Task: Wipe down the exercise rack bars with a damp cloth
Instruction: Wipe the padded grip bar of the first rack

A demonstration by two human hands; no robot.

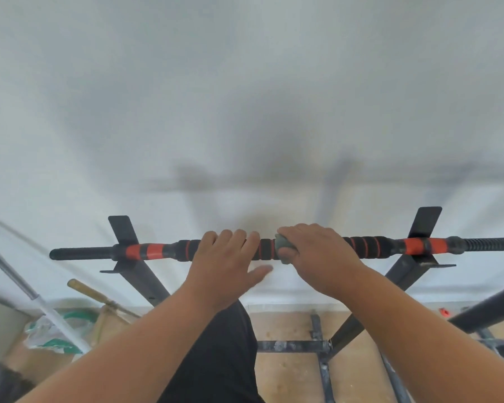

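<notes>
A person's left hand (226, 261) rests open on the bar (266, 249) while the right hand (317, 251) grips a cloth (282, 247), which should wrap the bar fully.

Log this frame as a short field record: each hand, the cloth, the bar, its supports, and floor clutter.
left hand: fingers draped over the bar, thumb spread below it
right hand: grips the grey-green cloth against the bar
bar: black with orange bands, lying horizontal
supports: bar rests on two black angled rack uprights
cloth position: near the bar's middle, between the hands
floor clutter: wooden handle and white pole at left
</notes>
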